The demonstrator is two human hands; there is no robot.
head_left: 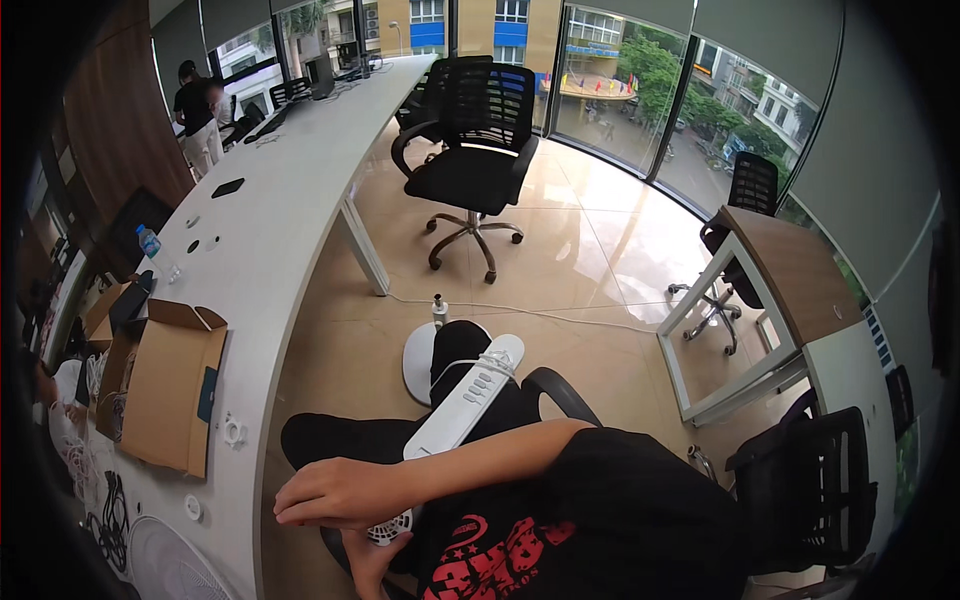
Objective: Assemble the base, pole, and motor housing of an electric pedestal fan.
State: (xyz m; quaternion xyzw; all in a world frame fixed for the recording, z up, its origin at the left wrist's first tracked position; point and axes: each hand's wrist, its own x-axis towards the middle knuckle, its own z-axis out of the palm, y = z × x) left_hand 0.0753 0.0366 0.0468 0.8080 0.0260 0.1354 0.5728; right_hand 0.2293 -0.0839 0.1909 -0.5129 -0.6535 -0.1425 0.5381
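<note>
My left hand comes up from the lower edge, thumb and fingers closed round a white, round, slotted housing, which looks like the back of a fan motor. Reaching across from the right, my right hand lies palm down over that housing's far side. Its fingers are together and bent over; what they grip is hidden under them. Across my lap rests a long white fan column with buttons, a white cord wound round its upper part. Beyond my knee, a white rounded base shows, with a metal stem.
Along my left runs a white table with an open cardboard box, a white fan grille, small white rings, a bottle and a phone. A black office chair stands ahead. Two people are far left.
</note>
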